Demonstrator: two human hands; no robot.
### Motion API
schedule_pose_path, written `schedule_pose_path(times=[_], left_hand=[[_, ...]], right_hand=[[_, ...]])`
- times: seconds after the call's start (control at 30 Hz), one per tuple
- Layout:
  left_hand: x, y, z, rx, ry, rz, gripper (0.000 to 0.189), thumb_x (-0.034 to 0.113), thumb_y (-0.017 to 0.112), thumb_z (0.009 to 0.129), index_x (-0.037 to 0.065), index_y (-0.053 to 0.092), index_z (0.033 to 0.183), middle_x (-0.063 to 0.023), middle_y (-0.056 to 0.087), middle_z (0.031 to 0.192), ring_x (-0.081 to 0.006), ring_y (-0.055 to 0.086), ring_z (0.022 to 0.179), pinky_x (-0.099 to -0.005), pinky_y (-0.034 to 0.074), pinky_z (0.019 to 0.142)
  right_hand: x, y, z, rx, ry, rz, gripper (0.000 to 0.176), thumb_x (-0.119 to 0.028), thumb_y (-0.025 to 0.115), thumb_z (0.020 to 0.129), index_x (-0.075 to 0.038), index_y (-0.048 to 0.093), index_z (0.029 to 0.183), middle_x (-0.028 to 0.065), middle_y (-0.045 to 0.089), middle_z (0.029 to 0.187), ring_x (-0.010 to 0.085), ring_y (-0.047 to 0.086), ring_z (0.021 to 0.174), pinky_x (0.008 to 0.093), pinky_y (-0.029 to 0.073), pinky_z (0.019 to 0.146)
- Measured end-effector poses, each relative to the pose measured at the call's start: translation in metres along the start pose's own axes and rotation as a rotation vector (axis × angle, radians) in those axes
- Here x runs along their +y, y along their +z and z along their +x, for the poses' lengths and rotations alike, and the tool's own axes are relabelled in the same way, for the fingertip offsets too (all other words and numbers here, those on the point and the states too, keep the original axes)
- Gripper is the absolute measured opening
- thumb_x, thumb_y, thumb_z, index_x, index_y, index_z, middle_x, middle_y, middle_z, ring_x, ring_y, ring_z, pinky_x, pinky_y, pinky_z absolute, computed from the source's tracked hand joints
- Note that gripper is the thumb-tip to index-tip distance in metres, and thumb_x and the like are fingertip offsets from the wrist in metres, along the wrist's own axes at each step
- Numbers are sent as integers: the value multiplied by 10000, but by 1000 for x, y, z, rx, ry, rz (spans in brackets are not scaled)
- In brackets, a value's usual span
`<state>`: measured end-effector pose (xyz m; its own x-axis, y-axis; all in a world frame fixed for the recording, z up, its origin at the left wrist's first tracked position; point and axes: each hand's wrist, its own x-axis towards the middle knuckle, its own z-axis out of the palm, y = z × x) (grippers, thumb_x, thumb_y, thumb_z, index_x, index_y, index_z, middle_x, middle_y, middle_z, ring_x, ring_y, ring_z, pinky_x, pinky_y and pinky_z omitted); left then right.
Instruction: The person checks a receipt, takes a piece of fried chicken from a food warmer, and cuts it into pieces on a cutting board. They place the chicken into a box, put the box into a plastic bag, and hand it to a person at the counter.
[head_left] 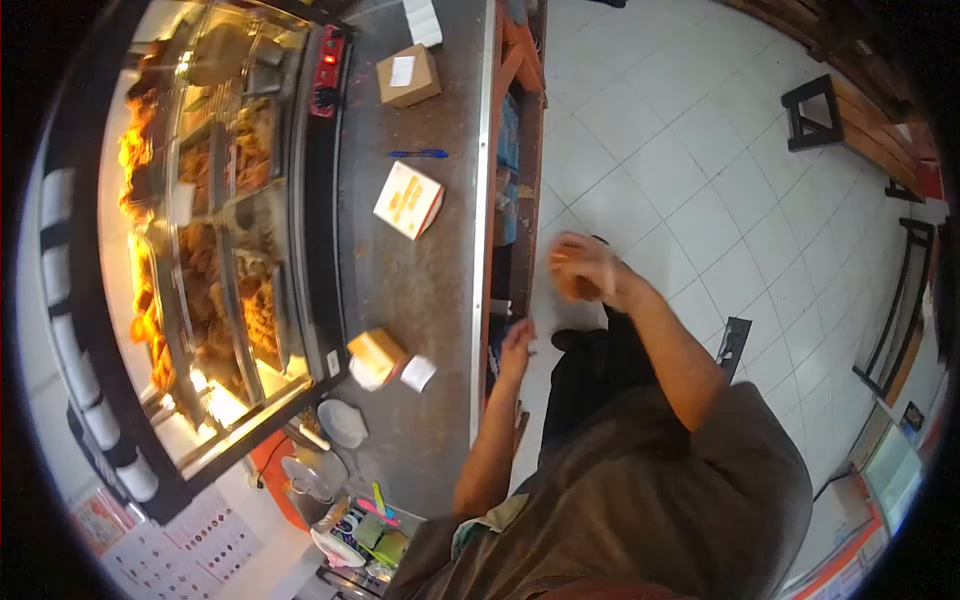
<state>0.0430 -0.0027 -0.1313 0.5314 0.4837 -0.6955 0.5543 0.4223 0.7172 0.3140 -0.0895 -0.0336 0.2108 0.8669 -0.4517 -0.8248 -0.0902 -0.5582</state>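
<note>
Brown blurred item [574,280], right of centre: our right hand [590,268] is clasping it; left hand [516,350] is hovering below centre, spread unclear.

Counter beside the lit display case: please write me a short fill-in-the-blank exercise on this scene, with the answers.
The pen on the counter is coloured ____.
The pen lies between a brown cardboard box and a printed box whose top is mainly ____.
The left hand is nearer to the counter's edge than the ____ hand.
The floor is laid with pale ____.

Missing words: blue; white; right; tiles.
</note>
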Motion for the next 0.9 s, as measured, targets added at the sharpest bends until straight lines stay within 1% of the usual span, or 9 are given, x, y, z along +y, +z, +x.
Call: schedule_pose_path(times=[0.07, 0.17, 0.33, 0.43, 0.5, 0.6, 0.7, 0.77, 0.9], left_hand=[[37, 24, 83, 113, -64, -4, 385, 278, 555, 933, 30, 553, 1228, -1, 575, 965, -99, 501, 800, -235, 424, 752], [39, 43, 228, 334, 223, 148, 614, 411, 601, 885, -37, 492, 1290, -168, 530, 1297, -275, 475, 1219, -356, 368, 996], [53, 57, 355, 479, -440, 408, 693, 584, 569, 830, -2, 587, 1199, -225, 612, 1155, -365, 536, 1133, -418, 383, 966], [36, 62, 370, 487, -312, 571, 578, 535, 556, 855, 29, 627, 1124, -229, 635, 1073, -374, 561, 1069, -435, 385, 949], [26, 72, 342, 469, 127, 665, 455, 430, 543, 889, 34, 606, 1105, -214, 589, 1133, -388, 512, 1114, -486, 385, 928], [52, 87, 293, 438, 72, 1130, 373, 315, 532, 909, 48, 553, 1168, -191, 498, 1232, -397, 473, 1138, -527, 402, 894], [-13, 55, 303, 424, 261, 874, 346, 272, 535, 913, 103, 521, 1214, -183, 422, 1302, -403, 450, 1158, -545, 409, 882], [29, 60, 278, 405, 210, 1076, 331, 266, 547, 902, 132, 535, 1205, -171, 389, 1329, -400, 455, 1147, -529, 379, 937], [33, 45, 276, 245, 489, 1045, 326, 208, 578, 868, 99, 548, 1173, -153, 497, 1219, -370, 486, 1125, -519, 412, 898]], right_hand=[[-12, -49, -2, 315, 78, -28, 253, -123, 654, 781, -79, 538, 1001, 34, 530, 742, 112, 497, 552, 253, 412, 463], [-27, -120, -9, 313, 149, -145, 251, -98, 631, 736, -70, 543, 969, 40, 552, 773, 129, 536, 599, 263, 424, 474], [-18, -183, -9, 453, 423, -377, 273, -72, 601, 702, -66, 550, 971, 56, 564, 826, 155, 577, 702, 280, 471, 537], [23, -212, 14, 396, 193, -110, 308, -68, 612, 681, -62, 557, 984, 58, 564, 786, 152, 570, 657, 266, 460, 517], [-10, -187, 52, 289, 370, -22, 349, -57, 642, 664, -63, 550, 1001, 66, 570, 871, 146, 565, 700, 278, 450, 531], [-13, -163, 144, -108, 409, 73, 317, -76, 653, 736, -66, 541, 1033, 51, 571, 881, 155, 572, 690, 274, 459, 529], [16, -119, 254, -228, 357, 90, 252, -129, 611, 819, -72, 562, 1060, 69, 612, 931, 135, 581, 638, 269, 467, 498], [60, -135, 333, -146, 724, -284, 278, -248, 531, 920, -87, 570, 1144, 110, 613, 1000, 191, 615, 839, 334, 533, 743], [83, -106, 357, -90, 675, -475, 297, -257, 527, 922, -83, 564, 1159, 122, 604, 1030, 204, 602, 881, 345, 513, 782]])
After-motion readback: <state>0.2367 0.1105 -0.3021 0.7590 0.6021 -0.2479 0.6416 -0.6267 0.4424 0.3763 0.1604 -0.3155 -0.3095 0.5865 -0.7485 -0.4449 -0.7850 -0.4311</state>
